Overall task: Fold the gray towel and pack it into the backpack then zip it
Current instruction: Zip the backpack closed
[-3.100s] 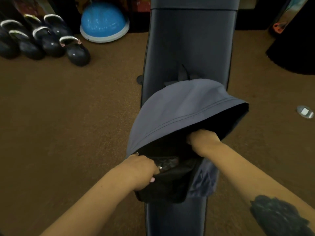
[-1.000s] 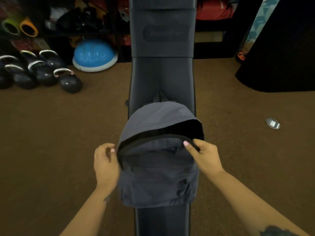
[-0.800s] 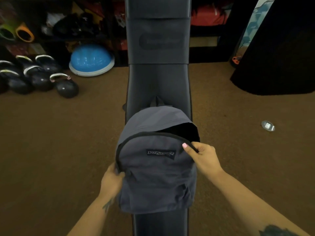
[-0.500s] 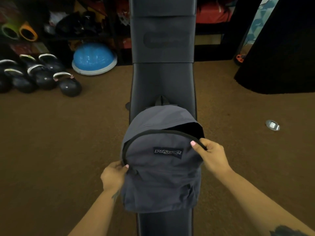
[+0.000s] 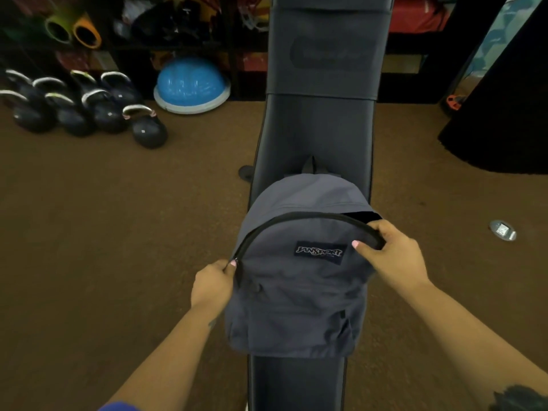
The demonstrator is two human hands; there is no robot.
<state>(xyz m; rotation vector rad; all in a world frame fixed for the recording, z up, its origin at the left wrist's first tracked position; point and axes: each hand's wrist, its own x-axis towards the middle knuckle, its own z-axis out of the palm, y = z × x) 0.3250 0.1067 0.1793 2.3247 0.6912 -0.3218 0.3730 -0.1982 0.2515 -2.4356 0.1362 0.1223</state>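
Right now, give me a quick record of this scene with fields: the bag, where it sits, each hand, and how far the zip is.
bag: gray backpack, logo patch facing up
support: dark padded bench
left hand: pinching the zipper's left end
right hand: gripping the flap's right edge
zip: not closed; dark gap shows at upper right
towel: not visible
floor: brown carpet, kettlebells far left
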